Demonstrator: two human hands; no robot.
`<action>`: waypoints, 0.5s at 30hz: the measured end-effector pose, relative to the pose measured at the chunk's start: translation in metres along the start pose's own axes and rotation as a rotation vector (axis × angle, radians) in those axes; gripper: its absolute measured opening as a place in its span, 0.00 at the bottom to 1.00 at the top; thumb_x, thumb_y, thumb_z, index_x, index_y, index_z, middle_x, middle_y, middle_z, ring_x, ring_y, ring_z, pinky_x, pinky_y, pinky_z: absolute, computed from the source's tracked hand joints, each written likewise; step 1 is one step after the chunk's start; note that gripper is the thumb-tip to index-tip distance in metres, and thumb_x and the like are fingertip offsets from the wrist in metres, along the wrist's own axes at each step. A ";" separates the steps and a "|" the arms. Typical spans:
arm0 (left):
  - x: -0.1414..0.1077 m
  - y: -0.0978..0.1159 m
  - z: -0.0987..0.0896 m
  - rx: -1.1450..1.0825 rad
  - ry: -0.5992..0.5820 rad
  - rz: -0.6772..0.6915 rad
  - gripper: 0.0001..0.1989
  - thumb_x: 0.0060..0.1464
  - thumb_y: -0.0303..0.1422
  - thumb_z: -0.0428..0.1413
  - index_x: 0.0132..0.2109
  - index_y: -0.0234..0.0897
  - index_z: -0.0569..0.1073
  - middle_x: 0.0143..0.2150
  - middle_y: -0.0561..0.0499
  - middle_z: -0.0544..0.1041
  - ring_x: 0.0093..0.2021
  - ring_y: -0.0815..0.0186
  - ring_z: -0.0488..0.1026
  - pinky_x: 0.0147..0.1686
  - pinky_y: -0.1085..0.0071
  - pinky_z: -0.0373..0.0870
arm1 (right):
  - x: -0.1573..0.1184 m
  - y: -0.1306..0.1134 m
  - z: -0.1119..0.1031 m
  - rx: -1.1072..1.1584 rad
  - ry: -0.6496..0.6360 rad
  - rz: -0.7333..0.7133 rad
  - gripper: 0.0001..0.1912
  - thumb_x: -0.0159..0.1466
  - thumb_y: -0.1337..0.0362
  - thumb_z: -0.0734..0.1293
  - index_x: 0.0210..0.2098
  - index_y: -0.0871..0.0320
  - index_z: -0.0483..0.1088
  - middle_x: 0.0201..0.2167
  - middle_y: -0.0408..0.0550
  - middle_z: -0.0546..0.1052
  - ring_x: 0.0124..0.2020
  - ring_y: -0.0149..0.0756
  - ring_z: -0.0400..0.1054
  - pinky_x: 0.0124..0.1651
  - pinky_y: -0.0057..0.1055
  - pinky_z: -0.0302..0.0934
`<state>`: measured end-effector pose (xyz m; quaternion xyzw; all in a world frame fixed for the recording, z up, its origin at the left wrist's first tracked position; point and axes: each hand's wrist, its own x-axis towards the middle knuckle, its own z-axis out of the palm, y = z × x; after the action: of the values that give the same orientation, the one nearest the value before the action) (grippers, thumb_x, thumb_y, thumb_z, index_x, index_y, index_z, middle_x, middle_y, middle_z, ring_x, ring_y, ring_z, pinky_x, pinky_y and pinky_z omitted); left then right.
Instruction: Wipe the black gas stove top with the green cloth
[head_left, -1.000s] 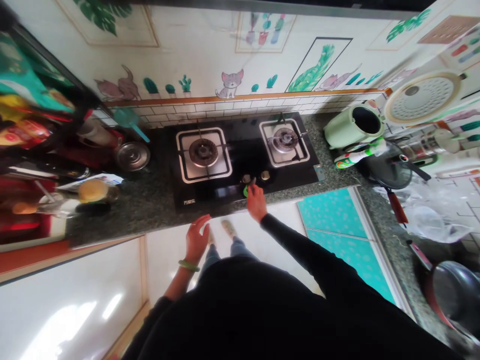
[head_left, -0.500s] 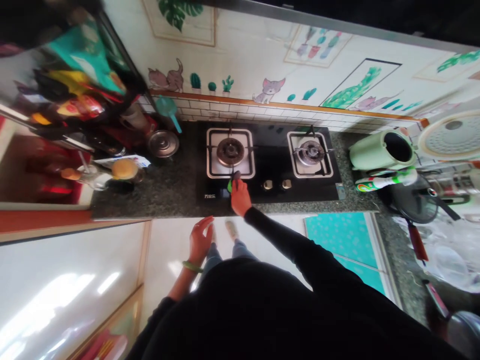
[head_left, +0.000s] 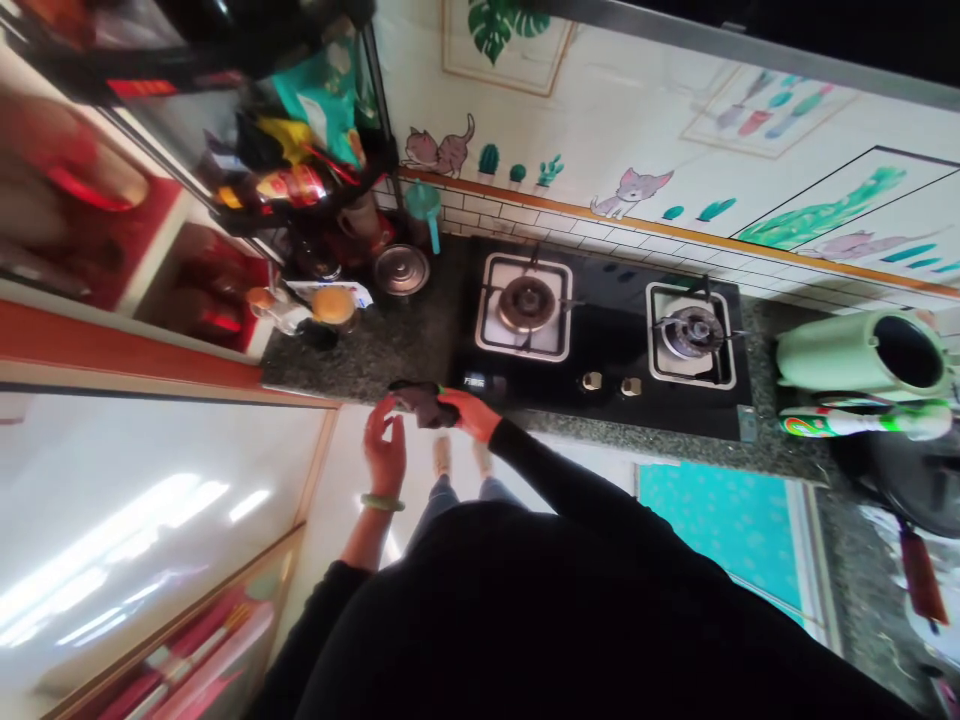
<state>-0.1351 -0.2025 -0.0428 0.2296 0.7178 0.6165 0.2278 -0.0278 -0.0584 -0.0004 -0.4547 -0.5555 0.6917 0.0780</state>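
My right hand (head_left: 470,413) is closed on a dark grey-brown cloth (head_left: 425,404), with a bit of green showing by the fingers. The cloth hangs in front of the counter's edge, left of the stove's front. My left hand (head_left: 385,445), with a green bangle at its wrist, is raised at the cloth's left end. Its fingers are curved and apart from the thumb; whether the fingertips touch the cloth I cannot tell. Behind my hands lies the black two-burner gas stove (head_left: 604,345), its left burner (head_left: 527,304) nearest to them.
Left of the stove stand a lidded metal pot (head_left: 402,270), a jar with an orange-yellow lid (head_left: 334,305) and a rack of packets. A turquoise ladle-like scoop (head_left: 425,205) hangs at the wall. To the right are a green container (head_left: 832,352), a spray bottle (head_left: 832,422) and a dark pan (head_left: 919,480).
My right hand has drawn back from the left burner's front edge and brought the cloth over beside my left hand. My view has turned left.
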 end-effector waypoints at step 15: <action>0.056 0.044 0.049 -0.477 -0.547 -0.219 0.14 0.57 0.45 0.61 0.44 0.41 0.73 0.55 0.48 0.81 0.41 0.65 0.79 0.37 0.69 0.76 | -0.055 -0.029 -0.064 0.685 0.147 0.239 0.09 0.74 0.65 0.63 0.42 0.61 0.74 0.36 0.50 0.80 0.39 0.40 0.78 0.49 0.46 0.77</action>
<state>-0.1468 -0.1243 -0.0082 0.2480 0.4870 0.6542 0.5229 0.0382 -0.0370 0.0559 -0.5124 -0.2278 0.8072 0.1841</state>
